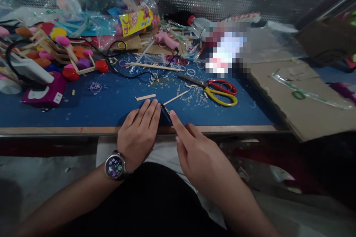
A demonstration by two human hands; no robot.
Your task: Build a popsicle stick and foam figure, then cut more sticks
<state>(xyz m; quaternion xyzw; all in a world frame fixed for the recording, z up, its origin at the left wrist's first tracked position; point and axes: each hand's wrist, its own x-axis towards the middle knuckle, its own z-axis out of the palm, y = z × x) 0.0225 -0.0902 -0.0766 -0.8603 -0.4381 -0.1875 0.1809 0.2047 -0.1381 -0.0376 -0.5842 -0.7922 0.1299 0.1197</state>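
Note:
My left hand (140, 129), with a watch on its wrist, lies flat near the front edge of the blue tabletop, fingers stretched out. Just past its fingertips is a short wooden craft stick (146, 97). In my right hand (194, 148) is a slim dark tool that looks like a craft knife (166, 112), the index finger laid along it and its tip beside the left fingers. A thin wooden strip (175, 97) slants away from that tip. Anything under the left fingers is hidden.
Scissors (222, 90) with red and yellow handles lie to the right, amid wood shavings. Further back are a pink glue gun (167, 40), its cable, and a plastic bottle (200, 27). A purple power socket (46, 90) and colourful stick models stand left; cardboard (289, 100) covers the right.

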